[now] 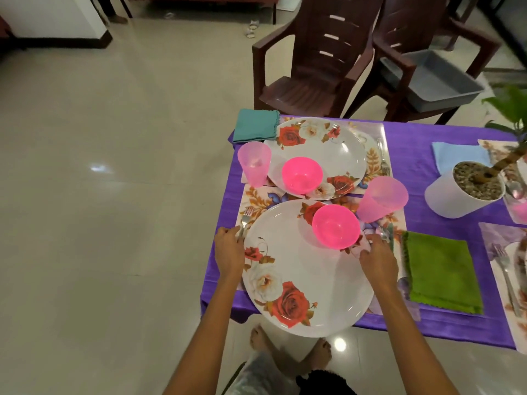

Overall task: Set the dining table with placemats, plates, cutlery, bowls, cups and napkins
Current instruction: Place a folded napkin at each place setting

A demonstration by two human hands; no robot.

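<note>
A white rose-patterned plate (302, 275) lies on a floral placemat (262, 199) at the near table corner, with a pink bowl (336, 227) on its far right part. My left hand (228, 252) pinches the handle of a fork (244, 220) at the plate's left rim. At the plate's right rim my right hand (377, 256) grips a spoon (383, 233). A pink cup (380, 199) stands beyond the bowl, and a green napkin (440, 273) lies to the right. Farther back sits a second plate (328, 149) with a pink bowl (301, 174), a pink cup (253, 163), a teal napkin (255, 125) and a fork (383, 158).
A purple cloth (413, 155) covers the table. A white pot (462, 192) with a plant stands at the right, next to a blue napkin (456, 155) and more placemats with cutlery (506, 269). Brown plastic chairs (319, 67) stand behind the table, one holding a grey tray (439, 78).
</note>
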